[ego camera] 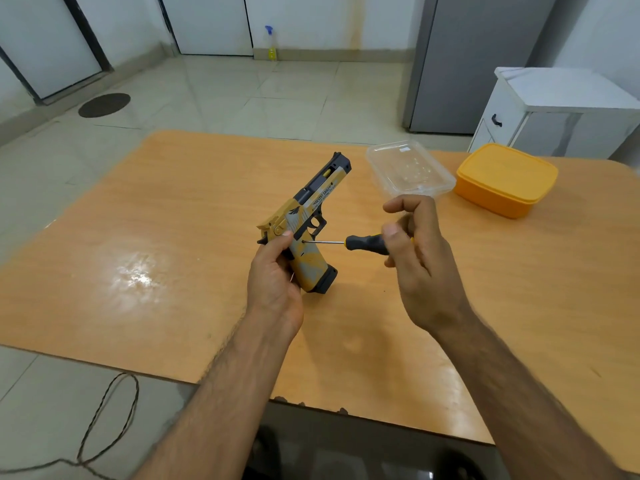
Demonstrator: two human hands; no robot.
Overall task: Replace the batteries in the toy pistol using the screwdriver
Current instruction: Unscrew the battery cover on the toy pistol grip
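The desk (156, 237), an orange wood-grain top, carries everything and leaves open room around the toy pistol (308, 223), which serves here as the landmark. Beyond the pistol and to its right sits a yellow lidded box (505, 178), and between that box and the pistol lies a clear plastic tray (408, 169), upturned and shallow, probably set within reach to catch a loose screw or the batteries; whether anything lies in it I cannot tell.

The pistol itself is held above the desk, near its middle, muzzle pointing away and grip downward. The left hand (273, 275) grips it from behind and below, fingers curled round the back of the grip with the thumb pressed near the hammer end. That hold steadies the body and turns the flat side of the grip toward the tool, where a cover screw most likely sits.

To the right of the pistol, the right hand (419, 251) pinches the black handle of the screwdriver (363, 242) between thumb and curled fingers, the index finger raised loosely above. The shaft lies level and meets the side of the grip just below the trigger guard, square to the surface so the tip can seat. The grip cover looks unopened, so the task seems at its first step.
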